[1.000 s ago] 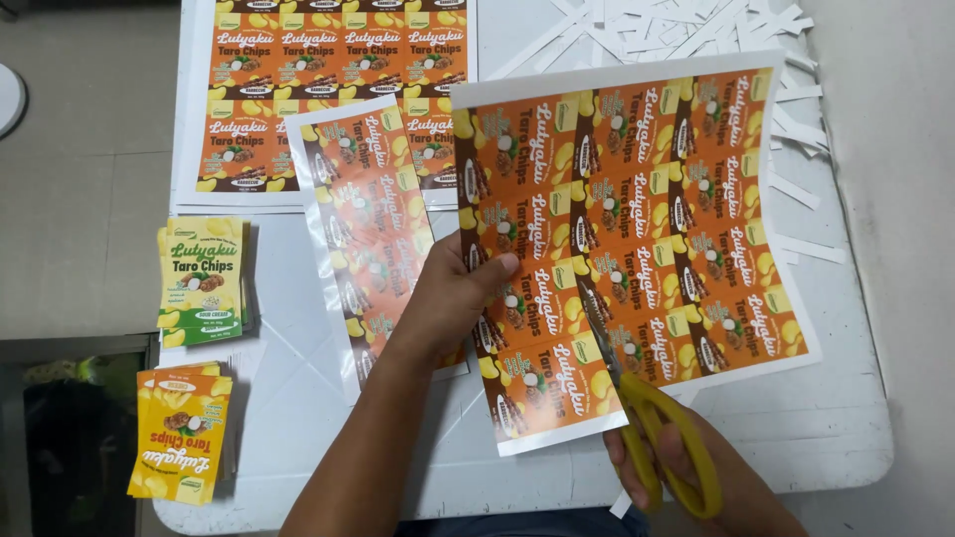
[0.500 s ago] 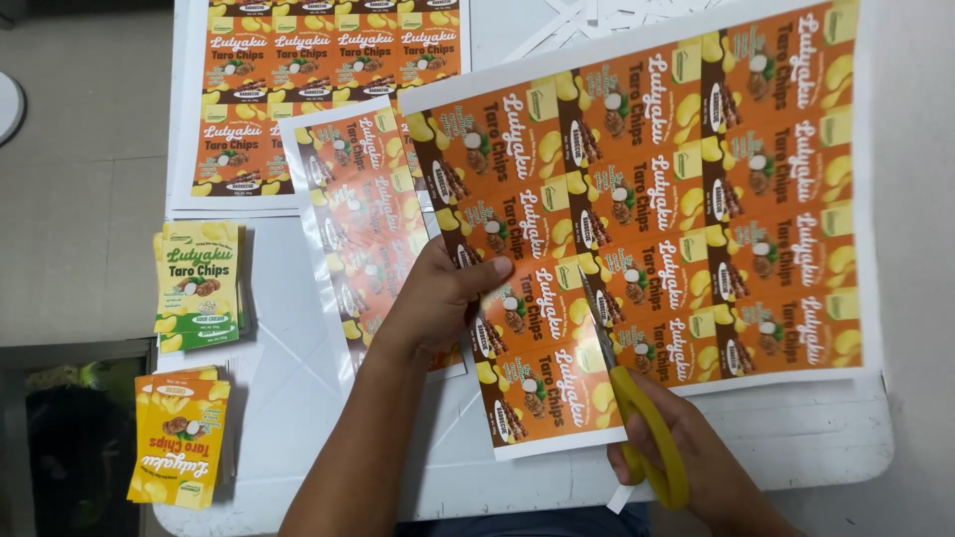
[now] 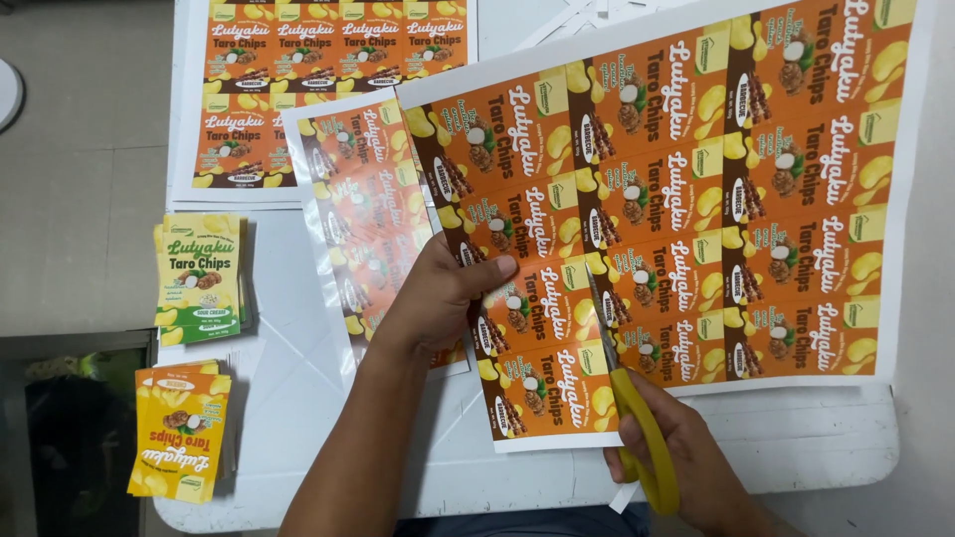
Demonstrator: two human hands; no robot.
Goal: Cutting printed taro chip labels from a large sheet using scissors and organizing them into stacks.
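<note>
My right hand (image 3: 686,462) grips the yellow-handled scissors (image 3: 637,423), blades partway up the orange label sheet (image 3: 676,209) that my left hand (image 3: 443,298) pinches above the tabletop's near edge (image 3: 796,452) — most rows uncut. Cut labels (image 3: 199,278) are stacked at the left edge; another printed sheet (image 3: 318,70) waits at the far edge.

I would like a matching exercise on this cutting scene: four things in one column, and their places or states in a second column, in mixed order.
Things:
1. scissors
2. big orange sheet
3. green and yellow stack
4. yellow and orange stack

Places or states:
A. at the table's near left corner
B. pinched by the left hand
C. in the right hand, blades in the sheet
D. at the left edge, farther from the person

Pairs: 1-C, 2-B, 3-D, 4-A
</note>
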